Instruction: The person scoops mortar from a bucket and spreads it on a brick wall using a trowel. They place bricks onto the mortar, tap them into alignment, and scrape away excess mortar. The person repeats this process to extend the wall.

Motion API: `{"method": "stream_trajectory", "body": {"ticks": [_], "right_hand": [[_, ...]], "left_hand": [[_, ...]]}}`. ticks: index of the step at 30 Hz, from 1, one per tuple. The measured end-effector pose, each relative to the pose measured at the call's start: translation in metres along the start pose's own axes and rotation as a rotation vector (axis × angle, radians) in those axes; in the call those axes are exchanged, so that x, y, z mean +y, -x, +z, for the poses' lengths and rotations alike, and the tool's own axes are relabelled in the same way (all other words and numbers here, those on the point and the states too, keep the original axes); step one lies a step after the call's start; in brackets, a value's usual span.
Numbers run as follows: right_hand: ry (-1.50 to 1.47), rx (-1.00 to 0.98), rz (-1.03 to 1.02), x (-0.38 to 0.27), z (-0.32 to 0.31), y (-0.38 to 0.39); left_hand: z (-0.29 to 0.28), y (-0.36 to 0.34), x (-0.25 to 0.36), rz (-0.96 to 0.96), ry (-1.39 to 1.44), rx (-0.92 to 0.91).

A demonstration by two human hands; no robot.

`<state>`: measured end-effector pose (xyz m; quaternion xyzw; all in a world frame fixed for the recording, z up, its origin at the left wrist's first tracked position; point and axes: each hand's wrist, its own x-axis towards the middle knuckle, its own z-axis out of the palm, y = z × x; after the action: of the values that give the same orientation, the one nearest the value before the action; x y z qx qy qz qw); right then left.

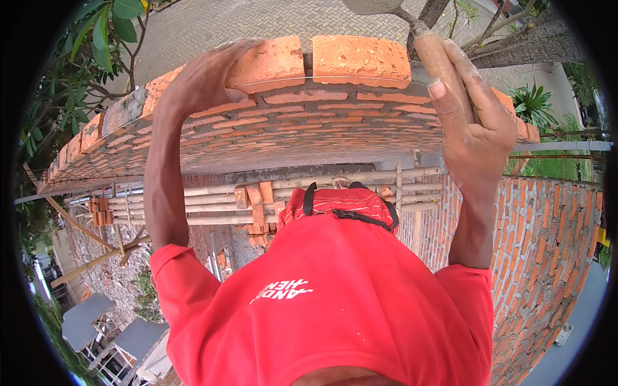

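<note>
My left hand (206,77) grips an orange brick (275,63) on the top course of a brick wall (335,116), fingers over its top and thumb on its front. A second orange brick (360,61) sits to its right, separated by a narrow upright gap. A thin string runs across the fronts of both bricks. My right hand (470,109) is closed round the wooden handle (436,61) of a trowel, held upright near the right part of the top course. The trowel's metal blade (373,5) is partly cut off at the top of the picture.
Bamboo scaffolding (154,206) with loose bricks (257,206) is below, beside my red shirt. A brick wall (541,257) stands at right. Tree branches (515,45), leaves (116,19) and a paved path (193,19) lie beyond the wall. Grey tables (87,321) are at lower left.
</note>
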<state>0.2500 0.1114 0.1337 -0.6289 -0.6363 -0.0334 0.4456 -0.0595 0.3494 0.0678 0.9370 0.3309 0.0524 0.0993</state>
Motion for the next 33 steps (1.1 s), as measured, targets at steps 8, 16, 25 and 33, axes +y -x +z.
{"method": "stream_trajectory", "body": {"ticks": [8,16,25,33], "right_hand": [[0.023,-0.199,-0.077,-0.02,0.059,-0.014],[0.029,-0.238,-0.059,-0.027,0.07,0.001],[-0.131,0.049,-0.128,-0.027,0.051,-0.026],[-0.212,-0.116,-0.2,-0.028,0.099,-0.024]], "left_hand": [[-0.003,-0.004,-0.01,-0.005,-0.051,-0.032],[-0.003,-0.001,-0.006,-0.04,-0.043,-0.052],[0.019,0.067,-0.024,-0.001,-0.268,0.489],[0.022,0.064,-0.024,-0.064,-0.104,0.468]]}}
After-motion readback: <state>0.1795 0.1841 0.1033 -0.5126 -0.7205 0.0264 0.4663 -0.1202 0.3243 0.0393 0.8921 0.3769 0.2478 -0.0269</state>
